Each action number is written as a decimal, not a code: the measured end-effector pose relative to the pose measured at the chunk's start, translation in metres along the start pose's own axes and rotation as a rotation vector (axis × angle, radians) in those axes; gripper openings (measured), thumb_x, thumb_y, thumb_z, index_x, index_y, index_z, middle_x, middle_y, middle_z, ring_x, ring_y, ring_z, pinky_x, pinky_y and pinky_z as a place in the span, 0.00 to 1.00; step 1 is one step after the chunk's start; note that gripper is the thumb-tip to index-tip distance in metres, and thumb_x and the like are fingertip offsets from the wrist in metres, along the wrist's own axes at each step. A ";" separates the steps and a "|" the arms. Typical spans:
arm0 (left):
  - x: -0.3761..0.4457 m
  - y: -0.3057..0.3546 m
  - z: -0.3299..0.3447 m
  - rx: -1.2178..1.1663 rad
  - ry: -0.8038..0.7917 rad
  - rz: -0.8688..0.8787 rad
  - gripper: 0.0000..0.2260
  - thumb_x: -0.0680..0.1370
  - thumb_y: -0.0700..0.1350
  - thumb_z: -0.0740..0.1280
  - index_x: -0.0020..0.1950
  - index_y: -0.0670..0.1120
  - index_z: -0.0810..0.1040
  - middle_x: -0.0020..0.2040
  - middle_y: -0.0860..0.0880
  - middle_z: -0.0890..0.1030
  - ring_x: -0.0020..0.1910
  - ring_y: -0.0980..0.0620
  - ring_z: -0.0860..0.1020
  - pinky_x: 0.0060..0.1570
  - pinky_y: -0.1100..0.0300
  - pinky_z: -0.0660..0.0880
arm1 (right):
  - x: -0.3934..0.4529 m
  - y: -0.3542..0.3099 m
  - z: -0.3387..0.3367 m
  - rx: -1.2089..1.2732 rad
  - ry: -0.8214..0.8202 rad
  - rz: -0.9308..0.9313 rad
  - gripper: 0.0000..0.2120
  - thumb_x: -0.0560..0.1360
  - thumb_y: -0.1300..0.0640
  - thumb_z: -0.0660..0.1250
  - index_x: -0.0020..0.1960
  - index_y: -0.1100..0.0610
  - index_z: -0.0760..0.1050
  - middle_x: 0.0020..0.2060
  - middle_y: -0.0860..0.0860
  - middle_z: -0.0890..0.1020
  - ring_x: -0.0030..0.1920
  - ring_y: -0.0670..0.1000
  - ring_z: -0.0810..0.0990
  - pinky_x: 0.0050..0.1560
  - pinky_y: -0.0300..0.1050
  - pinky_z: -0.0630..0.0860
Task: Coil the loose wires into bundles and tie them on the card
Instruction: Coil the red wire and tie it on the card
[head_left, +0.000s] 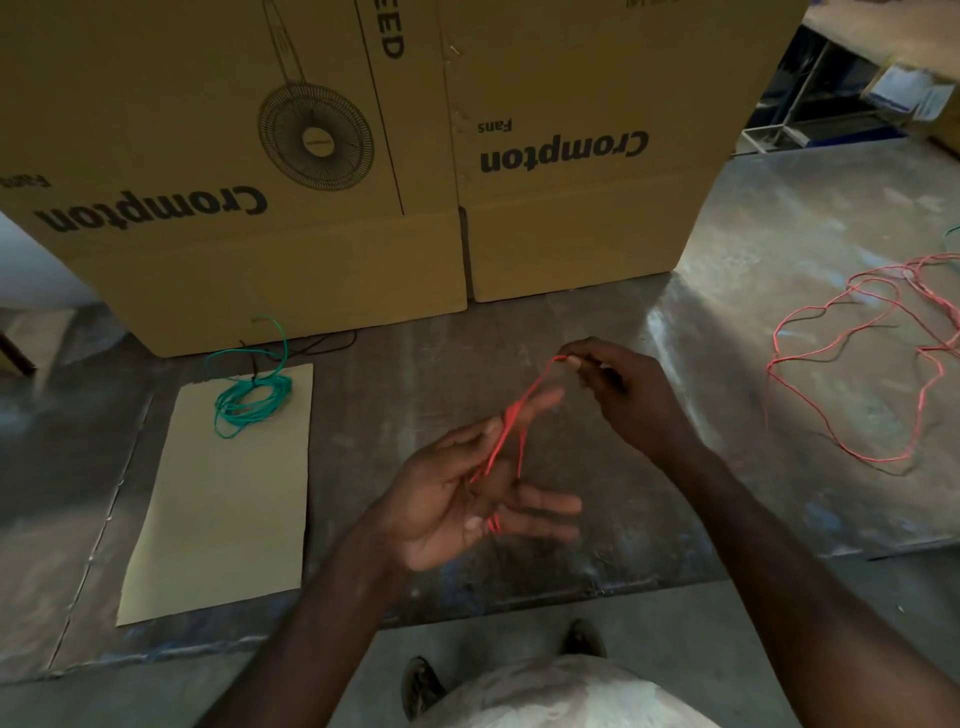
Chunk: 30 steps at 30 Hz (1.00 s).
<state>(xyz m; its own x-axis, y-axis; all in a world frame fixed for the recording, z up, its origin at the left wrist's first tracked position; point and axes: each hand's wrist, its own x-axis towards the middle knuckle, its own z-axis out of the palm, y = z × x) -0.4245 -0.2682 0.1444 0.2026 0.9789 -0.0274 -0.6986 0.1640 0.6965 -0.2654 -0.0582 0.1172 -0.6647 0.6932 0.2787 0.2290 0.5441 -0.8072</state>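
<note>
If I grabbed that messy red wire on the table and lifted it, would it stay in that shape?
Probably not. The loose red wire lies in wavy, uneven loops, so it likely bends easily and would droop and stretch out. It looks thin, so probably light. Its loops cross each other, so they might snag. The green wire bundle on the card seems to keep its coil only because it is tied.

Boxes wall the back, loose red wire sprawls right
</note>
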 end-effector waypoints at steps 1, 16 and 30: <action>0.003 0.007 0.006 -0.055 -0.022 0.062 0.25 0.88 0.50 0.51 0.86 0.46 0.58 0.26 0.44 0.74 0.61 0.35 0.84 0.67 0.13 0.52 | -0.002 0.003 0.005 0.043 0.021 0.035 0.09 0.85 0.57 0.66 0.60 0.52 0.84 0.42 0.42 0.83 0.38 0.44 0.80 0.41 0.34 0.72; 0.065 0.095 -0.035 0.429 0.770 0.883 0.22 0.91 0.49 0.52 0.86 0.48 0.59 0.37 0.42 0.84 0.52 0.39 0.86 0.69 0.35 0.75 | -0.060 -0.009 0.056 0.039 -0.568 0.058 0.15 0.86 0.55 0.63 0.71 0.47 0.79 0.32 0.41 0.80 0.35 0.39 0.76 0.44 0.41 0.76; -0.003 -0.028 -0.053 0.399 0.365 -0.173 0.18 0.88 0.41 0.56 0.76 0.41 0.75 0.22 0.47 0.69 0.30 0.44 0.81 0.59 0.35 0.81 | -0.013 -0.011 -0.009 -0.117 -0.033 -0.022 0.07 0.84 0.54 0.68 0.56 0.53 0.84 0.48 0.45 0.87 0.48 0.47 0.85 0.52 0.45 0.78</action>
<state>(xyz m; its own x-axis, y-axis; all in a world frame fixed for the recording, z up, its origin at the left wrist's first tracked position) -0.4418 -0.2690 0.0875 -0.0087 0.9322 -0.3617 -0.3487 0.3362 0.8749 -0.2529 -0.0696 0.1270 -0.6933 0.6652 0.2771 0.2940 0.6121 -0.7341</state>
